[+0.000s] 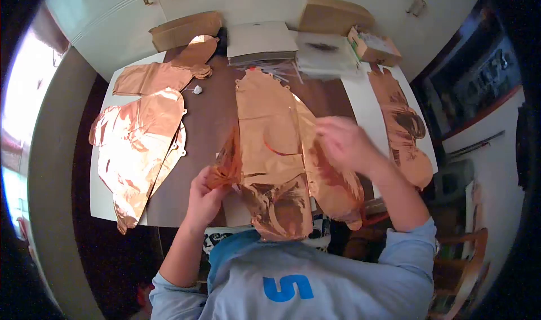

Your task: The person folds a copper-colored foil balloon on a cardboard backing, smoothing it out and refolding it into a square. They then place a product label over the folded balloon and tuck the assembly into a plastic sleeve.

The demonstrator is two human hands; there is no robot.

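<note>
A large flat copper-coloured foil piece (267, 122) lies lengthwise on the table before me, its lower end hanging over the front edge. My left hand (204, 199) is closed on a gathered foil flap at the piece's left side. My right hand (346, 142), blurred by motion, is over the upper part of the right foil flap (332, 179); whether its fingers hold the foil is unclear. More shiny foil pieces (135, 145) are spread at the left, with others (149, 77) behind them.
Another foil piece (397, 122) lies along the table's right side. At the back are a stack of white sheets (261, 40), clear plastic bags (324, 52) and an open carton (375, 46). A wooden chair (470, 258) stands at lower right.
</note>
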